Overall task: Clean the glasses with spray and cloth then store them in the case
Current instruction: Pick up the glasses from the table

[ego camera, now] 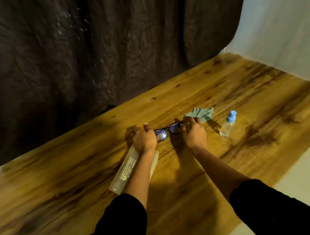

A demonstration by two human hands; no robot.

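Main risk: thumbs smearing the lenses, or the frame twisting if the two hands pull unevenly; a forearm could also nudge the case (129, 169), which lies right under the left arm, or the right hand could knock over the spray bottle (228, 124) standing near it. Glasses (167, 131) sit low over the wooden table (246, 87), whether touching it unclear, held between both hands. Left hand (143, 138) curled closed around the left end of the frame; right hand (193, 130) closed on the right end, apparently with the blue-grey cloth (202, 114) bunched behind its fingers. Both forearms stretched forward, converging, palms down, knuckles up, dark sleeves pushed back.
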